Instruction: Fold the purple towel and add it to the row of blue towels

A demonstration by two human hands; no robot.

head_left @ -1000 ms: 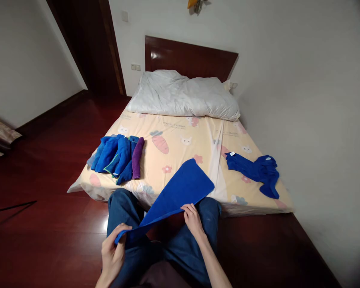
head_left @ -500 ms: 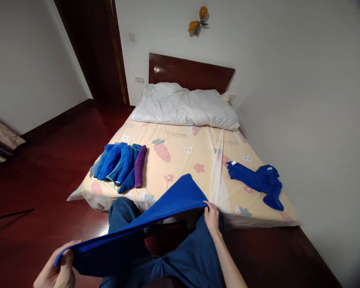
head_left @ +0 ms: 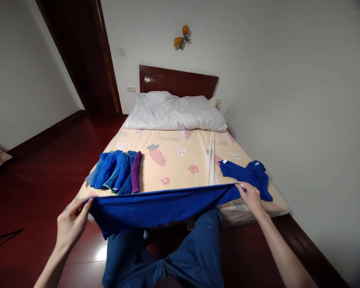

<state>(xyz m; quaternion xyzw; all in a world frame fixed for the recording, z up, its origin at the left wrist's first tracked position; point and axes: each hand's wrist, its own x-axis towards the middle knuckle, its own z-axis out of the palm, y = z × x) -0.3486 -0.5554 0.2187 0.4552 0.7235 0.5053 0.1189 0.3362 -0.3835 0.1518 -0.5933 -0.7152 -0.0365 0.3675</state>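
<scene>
A blue towel [head_left: 156, 208] is stretched nearly level above my knees, its top edge taut and its lower part hanging down. My left hand [head_left: 73, 218] pinches its left corner between thumb and fingers. At the other end, my right hand [head_left: 249, 196] is closed on the right corner, just in front of a crumpled blue cloth [head_left: 243, 174] with a white tag on the bed. Rolled or folded cloths in several blues [head_left: 111, 172] lie side by side at the bed's left, with a purple rolled cloth [head_left: 136, 172] at their right end.
The bed [head_left: 180, 172] has a cream sheet with carrot, cat and flower prints. A pale quilt [head_left: 177, 112] lies folded before the dark wooden headboard [head_left: 177, 82]. A white wall [head_left: 303, 100] rises at the right; dark red flooring [head_left: 48, 176] stretches left.
Both hands have risen and moved apart, the left one most. The blue towel went from slanting and slack to stretched almost level. The view has shifted slightly.
</scene>
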